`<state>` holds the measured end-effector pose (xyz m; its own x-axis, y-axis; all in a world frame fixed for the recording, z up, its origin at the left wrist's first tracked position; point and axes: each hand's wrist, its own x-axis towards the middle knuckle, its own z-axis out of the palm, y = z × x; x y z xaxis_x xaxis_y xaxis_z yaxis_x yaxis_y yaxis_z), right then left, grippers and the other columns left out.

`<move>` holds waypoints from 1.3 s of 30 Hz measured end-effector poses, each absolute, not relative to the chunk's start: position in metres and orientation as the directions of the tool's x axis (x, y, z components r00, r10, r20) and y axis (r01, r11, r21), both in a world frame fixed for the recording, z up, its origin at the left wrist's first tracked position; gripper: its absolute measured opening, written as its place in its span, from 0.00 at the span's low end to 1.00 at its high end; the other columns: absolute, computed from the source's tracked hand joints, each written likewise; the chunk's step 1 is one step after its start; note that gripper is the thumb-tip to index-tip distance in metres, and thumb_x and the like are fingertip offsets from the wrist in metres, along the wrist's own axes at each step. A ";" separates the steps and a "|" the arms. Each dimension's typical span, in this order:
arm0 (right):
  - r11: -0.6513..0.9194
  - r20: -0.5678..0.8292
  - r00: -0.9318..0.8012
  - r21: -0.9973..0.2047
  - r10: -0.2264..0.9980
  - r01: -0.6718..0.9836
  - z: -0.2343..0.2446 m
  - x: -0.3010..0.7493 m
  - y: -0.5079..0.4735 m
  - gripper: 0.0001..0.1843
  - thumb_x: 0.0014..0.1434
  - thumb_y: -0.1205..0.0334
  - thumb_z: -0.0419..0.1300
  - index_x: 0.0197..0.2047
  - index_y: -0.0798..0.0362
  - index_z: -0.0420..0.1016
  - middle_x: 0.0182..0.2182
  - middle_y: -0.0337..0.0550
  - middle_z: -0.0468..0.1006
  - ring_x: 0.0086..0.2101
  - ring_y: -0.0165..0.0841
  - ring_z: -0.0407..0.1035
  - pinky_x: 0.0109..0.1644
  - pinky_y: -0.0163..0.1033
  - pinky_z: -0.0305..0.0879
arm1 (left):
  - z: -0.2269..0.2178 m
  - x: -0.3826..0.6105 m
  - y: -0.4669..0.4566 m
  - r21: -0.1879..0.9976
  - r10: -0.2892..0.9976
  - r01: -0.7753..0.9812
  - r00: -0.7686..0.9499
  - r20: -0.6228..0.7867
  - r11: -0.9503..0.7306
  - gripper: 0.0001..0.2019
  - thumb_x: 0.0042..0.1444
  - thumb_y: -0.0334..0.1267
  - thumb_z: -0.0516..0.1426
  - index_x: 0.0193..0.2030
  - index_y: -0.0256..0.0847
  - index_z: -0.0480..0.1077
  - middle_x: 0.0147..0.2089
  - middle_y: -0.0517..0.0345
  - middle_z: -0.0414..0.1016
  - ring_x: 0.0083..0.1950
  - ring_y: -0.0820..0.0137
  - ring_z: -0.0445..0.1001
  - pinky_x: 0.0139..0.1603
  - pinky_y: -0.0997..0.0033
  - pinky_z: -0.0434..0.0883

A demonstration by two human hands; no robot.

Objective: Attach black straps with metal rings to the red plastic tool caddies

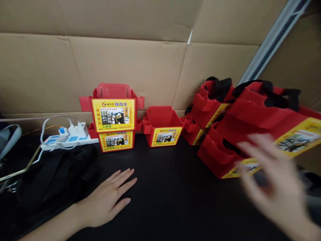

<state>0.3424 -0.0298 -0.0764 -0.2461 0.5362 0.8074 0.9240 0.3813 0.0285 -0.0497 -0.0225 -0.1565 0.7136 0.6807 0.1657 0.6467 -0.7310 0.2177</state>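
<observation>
My left hand [107, 197] lies flat on the black tabletop [170, 194], fingers stretched out and holding nothing. Blurred by motion, my right hand [278, 180] is in front of the stacked red tool boxes on the right, its thumb and fingers apart with nothing visible between them. The upper red tool box [271, 117] there has black straps and a yellow picture label, and sits tilted on a lower red tool box [215, 154]. Whether my right hand touches either box I cannot tell.
Two stacked red tool boxes [114, 115] and a single red tool box [164, 125] stand along the cardboard wall [125, 60]. Another strapped stack [205, 107] is beside them. At left are a white power strip [75, 142] with plugged-in chargers and black fabric [57, 177].
</observation>
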 end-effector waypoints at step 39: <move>0.762 0.084 -0.784 -0.316 0.615 0.565 -0.146 0.191 0.037 0.26 0.64 0.56 0.47 0.64 0.49 0.55 0.64 0.45 0.51 0.64 0.36 0.42 0.66 0.51 0.42 | -0.156 -0.053 0.014 0.188 0.748 0.725 0.653 0.120 -0.663 0.27 0.63 0.50 0.44 0.67 0.44 0.48 0.68 0.49 0.49 0.69 0.61 0.46 0.65 0.49 0.53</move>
<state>0.1909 0.0374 -0.1462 -0.7837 0.6154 0.0839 0.5649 0.7624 -0.3156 -0.0531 0.0142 -0.1557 0.6529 0.7480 0.1196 0.7248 -0.6627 0.1883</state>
